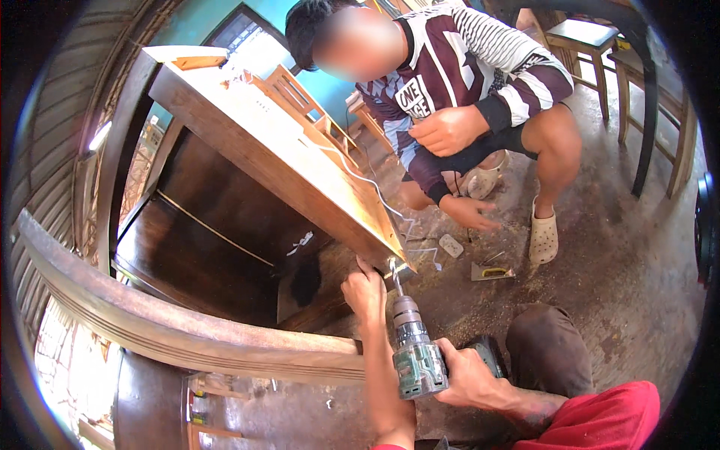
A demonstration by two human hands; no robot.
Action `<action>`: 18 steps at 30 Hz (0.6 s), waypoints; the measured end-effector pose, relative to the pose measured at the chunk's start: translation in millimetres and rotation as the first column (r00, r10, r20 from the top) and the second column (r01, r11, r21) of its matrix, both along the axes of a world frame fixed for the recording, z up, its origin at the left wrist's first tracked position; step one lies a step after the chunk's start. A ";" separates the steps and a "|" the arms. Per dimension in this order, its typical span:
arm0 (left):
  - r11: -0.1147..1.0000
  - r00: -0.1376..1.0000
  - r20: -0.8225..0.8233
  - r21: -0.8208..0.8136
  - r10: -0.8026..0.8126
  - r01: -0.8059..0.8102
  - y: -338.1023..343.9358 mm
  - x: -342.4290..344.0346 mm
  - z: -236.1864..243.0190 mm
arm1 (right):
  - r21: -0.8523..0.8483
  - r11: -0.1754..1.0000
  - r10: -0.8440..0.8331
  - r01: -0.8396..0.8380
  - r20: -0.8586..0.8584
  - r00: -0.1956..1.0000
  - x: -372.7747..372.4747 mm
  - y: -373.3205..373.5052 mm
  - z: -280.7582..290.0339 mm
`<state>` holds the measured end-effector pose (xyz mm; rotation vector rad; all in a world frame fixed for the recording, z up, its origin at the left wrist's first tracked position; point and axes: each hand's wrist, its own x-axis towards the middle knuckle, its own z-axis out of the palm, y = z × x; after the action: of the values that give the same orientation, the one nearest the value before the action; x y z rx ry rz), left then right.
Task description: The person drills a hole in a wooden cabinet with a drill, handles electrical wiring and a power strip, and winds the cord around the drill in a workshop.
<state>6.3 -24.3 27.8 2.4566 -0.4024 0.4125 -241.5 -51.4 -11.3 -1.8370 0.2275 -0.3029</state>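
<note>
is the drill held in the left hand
No, the right hand grips the drill, while the left hand rests on the corner of the wooden board.

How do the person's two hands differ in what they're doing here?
The left hand rests against the wooden panel near its lower corner, by the drill bit's tip; the right hand is wrapped around the drill, away from the wood. The left hand is further from the body, at the work; the right hand sits nearer, by the knee. Both are bare and line up on the same drill.
</note>
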 end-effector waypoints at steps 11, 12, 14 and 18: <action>0.997 0.995 0.074 0.025 -0.071 0.069 -1.2 14.7 -10.0 | -0.057 0.998 -0.020 0.020 0.008 1.000 1.9 -9.1 -0.7; 0.998 0.998 0.041 0.039 -0.042 0.040 -1.1 14.7 -13.1 | -0.059 0.998 -0.023 0.024 0.020 1.000 3.8 -7.2 -7.0; 0.998 0.998 0.030 0.048 -0.048 0.047 -4.0 12.0 -13.6 | -0.053 0.998 -0.025 0.024 -0.007 1.000 2.1 -8.3 -4.2; 0.998 0.992 0.108 0.005 -0.063 0.063 -4.3 8.7 -10.9 | -0.024 1.000 -0.013 0.013 0.016 1.000 0.4 -8.3 -2.4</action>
<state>15.0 -28.6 16.9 2.4228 -0.5246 0.5197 -241.1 -59.7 -13.6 -1.8566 0.2262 -0.3304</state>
